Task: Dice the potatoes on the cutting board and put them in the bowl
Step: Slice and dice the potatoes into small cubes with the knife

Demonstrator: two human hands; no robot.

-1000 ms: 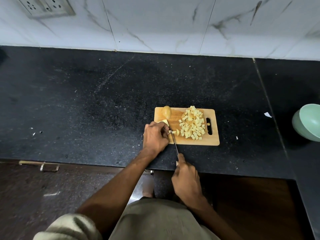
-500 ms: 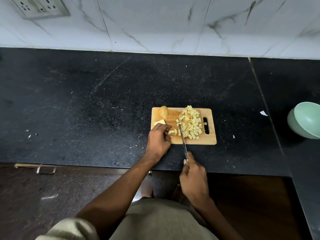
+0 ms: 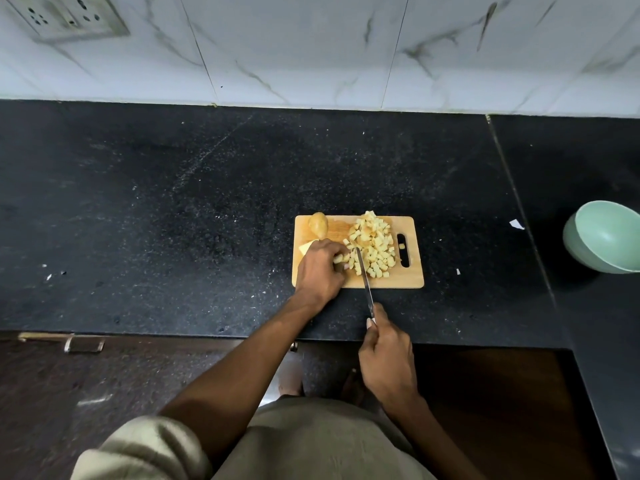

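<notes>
Most dicing looks done: cubes point(image 3: 373, 249) lie heaped on the board point(image 3: 412, 280), a whole potato point(image 3: 318, 224) and a piece point(image 3: 306, 248) remain, left hand point(image 3: 320, 270) curled round pieces, right hand point(image 3: 387, 358) clamped on the knife point(image 3: 364, 278), bowl point(image 3: 604, 236) empty and well apart

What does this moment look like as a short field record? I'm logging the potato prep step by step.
surface: black speckled stone counter
board: rectangular wooden cutting board, with a handle slot at its right end
cut so far: heap of pale diced potato cubes on the board's right half
uncut: unpeeled brown potato piece at the board's far left corner
left hand: holds potato pieces on the board
right hand: grips the steel knife, blade beside the heap
bowl: pale green round bowl, at the right edge, no potato visible inside
</notes>
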